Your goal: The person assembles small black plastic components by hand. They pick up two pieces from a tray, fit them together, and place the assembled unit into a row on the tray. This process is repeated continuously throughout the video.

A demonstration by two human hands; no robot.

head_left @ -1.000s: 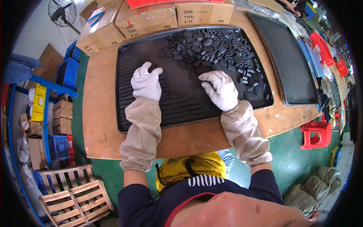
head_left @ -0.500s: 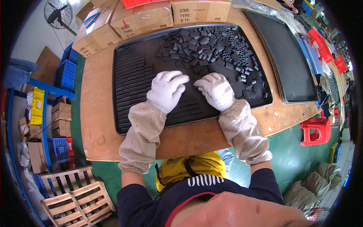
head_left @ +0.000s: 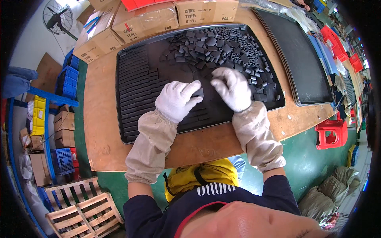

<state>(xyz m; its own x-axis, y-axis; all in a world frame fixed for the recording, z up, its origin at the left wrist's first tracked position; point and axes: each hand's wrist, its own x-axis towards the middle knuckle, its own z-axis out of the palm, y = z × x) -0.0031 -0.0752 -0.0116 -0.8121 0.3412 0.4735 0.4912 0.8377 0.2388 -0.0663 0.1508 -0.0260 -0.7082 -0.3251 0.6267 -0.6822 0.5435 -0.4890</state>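
My left hand (head_left: pixel 177 100), in a white glove, is closed on a small flat black piece (head_left: pixel 198 93) that sticks out between thumb and fingers. It hovers over the middle of a large black tray (head_left: pixel 158 133). My right hand (head_left: pixel 234 90), also gloved in white, is at the near edge of the loose pile. Its fingers are bent and slightly blurred, with a gap between thumb and forefinger and nothing seen in it. Neat rows of flat black pieces (head_left: pixel 135 89) fill the tray's left side. Loose black pieces (head_left: pixel 210 45), some tube-shaped, lie heaped at the far right.
Cardboard boxes (head_left: pixel 145 25) line the table's far edge. To the right lies a stack of dark trays (head_left: pixel 305 67) on the wooden table (head_left: pixel 99 139). A red stool (head_left: pixel 331 136) stands on the floor at right, wooden pallets (head_left: pixel 85 210) at lower left.
My hands have moved apart. The right hand has shifted right and a little away from me, toward the pile; the left now shows a flat black piece in its fingers.
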